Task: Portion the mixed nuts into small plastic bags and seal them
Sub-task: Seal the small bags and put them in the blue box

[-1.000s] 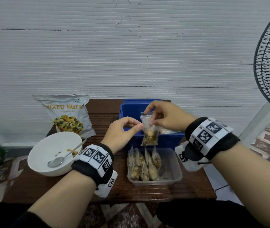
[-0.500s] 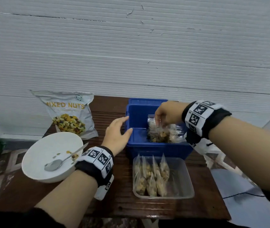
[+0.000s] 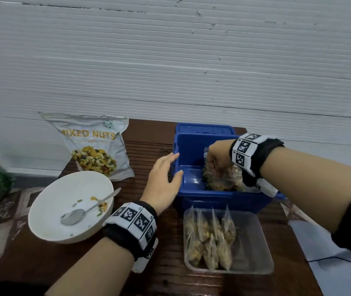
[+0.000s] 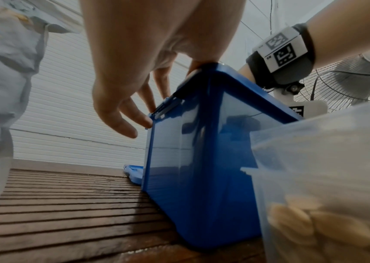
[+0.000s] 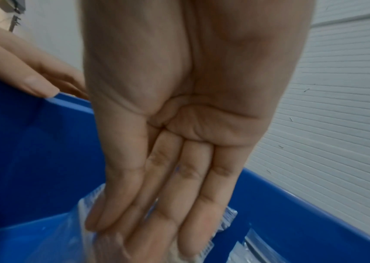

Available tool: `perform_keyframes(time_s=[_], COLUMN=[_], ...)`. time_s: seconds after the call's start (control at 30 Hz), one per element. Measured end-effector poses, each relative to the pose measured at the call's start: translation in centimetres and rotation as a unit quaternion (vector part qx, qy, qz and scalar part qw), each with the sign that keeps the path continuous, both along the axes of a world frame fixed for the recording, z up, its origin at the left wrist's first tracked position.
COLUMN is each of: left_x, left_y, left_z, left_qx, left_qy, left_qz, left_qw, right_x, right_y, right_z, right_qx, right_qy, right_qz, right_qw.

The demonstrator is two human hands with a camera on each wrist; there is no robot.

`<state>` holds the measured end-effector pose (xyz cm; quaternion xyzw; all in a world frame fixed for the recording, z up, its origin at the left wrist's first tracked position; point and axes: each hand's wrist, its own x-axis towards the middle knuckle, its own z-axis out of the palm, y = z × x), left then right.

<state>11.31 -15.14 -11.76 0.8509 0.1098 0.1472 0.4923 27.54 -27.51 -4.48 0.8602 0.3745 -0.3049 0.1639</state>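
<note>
My right hand [image 3: 217, 155] reaches down inside the blue box [image 3: 223, 199] and pinches the top of a small clear bag of nuts [image 3: 219, 178], which sits low against the box's right side. In the right wrist view the fingers [image 5: 190, 204] lie nearly straight along the bag [image 5: 55, 240], their tips behind plastic. My left hand [image 3: 168, 169] rests with relaxed fingers on the box's left rim; the left wrist view shows its fingers [image 4: 123, 115] touching that rim of the box [image 4: 201, 160]. Other bags lie under the held one.
A clear tray [image 3: 253, 242] with several filled bags [image 3: 211, 238] stands in front of the box. A white bowl [image 3: 48, 210] with a spoon [image 3: 74, 215] and a few nuts sits at the left. The Mixed Nuts pouch [image 3: 91, 146] leans on the wall.
The right hand carried the filled bag from above the tray back and down into the blue box. The left hand let go of the bag and moved onto the box's left rim.
</note>
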Motion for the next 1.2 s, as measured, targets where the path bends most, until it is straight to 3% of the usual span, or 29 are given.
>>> perform_keyframes(time_s=[0.2, 0.33, 0.47, 0.8, 1.03, 1.2], left_x=[-0.2, -0.2, -0.3, -1.8, -3.3, -4.6], left_y=[-0.1, -0.1, 0.0, -1.5, -3.2, -4.1], left_z=[0.2, 0.3, 0.3, 2.0, 2.6, 3.0], left_qx=[-0.023, -0.025, -0.019, 0.012, 0.023, 0.045], left_qy=[0.005, 0.007, 0.007, 0.029, 0.057, 0.071], left_qz=[0.002, 0.001, 0.001, 0.029, 0.025, 0.018], left_qw=[1.000, 1.000, 1.000, 0.999, 0.998, 0.996], right_x=[0.7, 4.0, -0.8, -3.7, -8.5, -11.0], right_y=[1.0, 0.8, 0.9, -2.8, -6.7, -8.8], right_z=[-0.8, -4.8, 0.5, 5.3, 4.4, 1.1], right_qx=[-0.040, -0.043, -0.011, 0.170, 0.200, 0.192], right_qy=[-0.026, -0.059, -0.025, 0.064, 0.139, 0.097], right_qz=[0.029, 0.053, 0.031, -0.040, -0.076, -0.093], right_qw=[0.998, 0.996, 0.999, 0.983, 0.967, 0.972])
